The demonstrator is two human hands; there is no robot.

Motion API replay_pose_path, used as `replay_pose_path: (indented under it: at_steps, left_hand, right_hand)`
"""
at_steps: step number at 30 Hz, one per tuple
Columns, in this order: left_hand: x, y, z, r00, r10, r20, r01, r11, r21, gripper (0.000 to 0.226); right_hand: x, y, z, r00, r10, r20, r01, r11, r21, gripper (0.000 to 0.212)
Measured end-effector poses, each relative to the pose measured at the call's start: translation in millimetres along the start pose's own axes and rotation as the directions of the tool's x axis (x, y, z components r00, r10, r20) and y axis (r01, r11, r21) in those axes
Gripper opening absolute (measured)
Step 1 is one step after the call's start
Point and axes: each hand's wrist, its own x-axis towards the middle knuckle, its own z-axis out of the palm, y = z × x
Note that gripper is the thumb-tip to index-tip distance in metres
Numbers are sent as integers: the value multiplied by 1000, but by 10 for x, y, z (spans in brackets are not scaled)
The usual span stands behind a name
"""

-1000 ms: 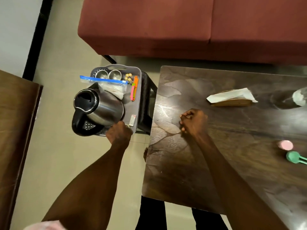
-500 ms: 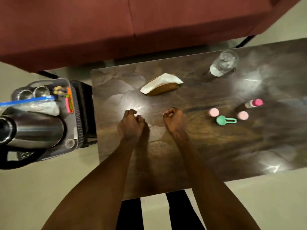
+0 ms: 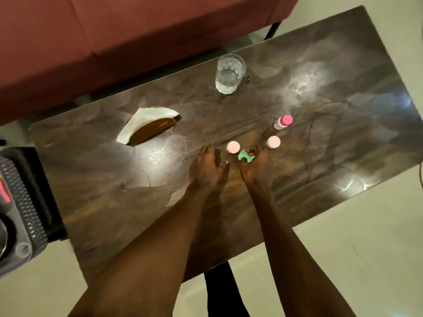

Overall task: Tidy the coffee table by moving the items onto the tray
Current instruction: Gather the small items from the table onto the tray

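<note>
On the dark coffee table (image 3: 332, 124), my right hand (image 3: 255, 167) closes its fingers around a small green scoop (image 3: 245, 156). My left hand (image 3: 207, 167) hovers just left of it with fingers spread, holding nothing. A pink lid (image 3: 233, 146) lies between the two hands, and another pink lid (image 3: 273, 142) lies right of the right hand. Behind them a small pink-capped bottle (image 3: 283, 122) lies on its side. Farther back stands a clear glass (image 3: 229, 73). A wooden holder with a white napkin (image 3: 148, 123) sits at the left. The grey tray (image 3: 25, 236) shows at the left edge.
A red sofa (image 3: 137, 30) runs along the far side of the table. The tray rests on a black stool (image 3: 43, 179) left of the table, with pale floor (image 3: 366, 259) around and my dark-clad legs (image 3: 224, 294) below the near edge.
The view has swung right, leaving the tray at the left edge. Both hands moved right across the table to the small items, and my right hand closed on the green scoop.
</note>
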Motion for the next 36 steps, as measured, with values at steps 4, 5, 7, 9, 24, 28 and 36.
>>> replay_pose_path:
  at_steps: [4, 5, 7, 9, 24, 28, 36]
  left_hand:
    - [119, 205, 193, 999, 39, 8, -39, 999, -16, 55]
    - [147, 241, 224, 999, 36, 13, -36, 999, -11, 57]
    - [198, 295, 258, 999, 25, 31, -25, 1000, 8, 62]
    - [238, 321, 276, 999, 25, 42, -27, 998, 57, 61]
    - [20, -169, 40, 998, 13, -54, -14, 1000, -10, 44]
    - [-160, -498, -312, 992, -36, -124, 28, 997, -68, 43]
    - [-897, -1491, -1309, 917, -219, -333, 158, 967, -200, 40]
  right_hand:
    - [104, 211, -81, 994, -102, 25, 104, 990, -92, 49]
    - [130, 247, -82, 993, -111, 38, 114, 989, -93, 51]
    - [168, 297, -68, 987, -144, 70, 150, 985, -88, 50]
    - [198, 325, -44, 982, -156, 102, 165, 982, -87, 47]
    - [-71, 182, 194, 991, -126, 50, 131, 982, -137, 35]
    - [-303, -104, 366, 983, -161, 84, 164, 986, -38, 30]
    - [-1176, -1097, 1083, 891, -379, 251, 368, 925, 91, 38]
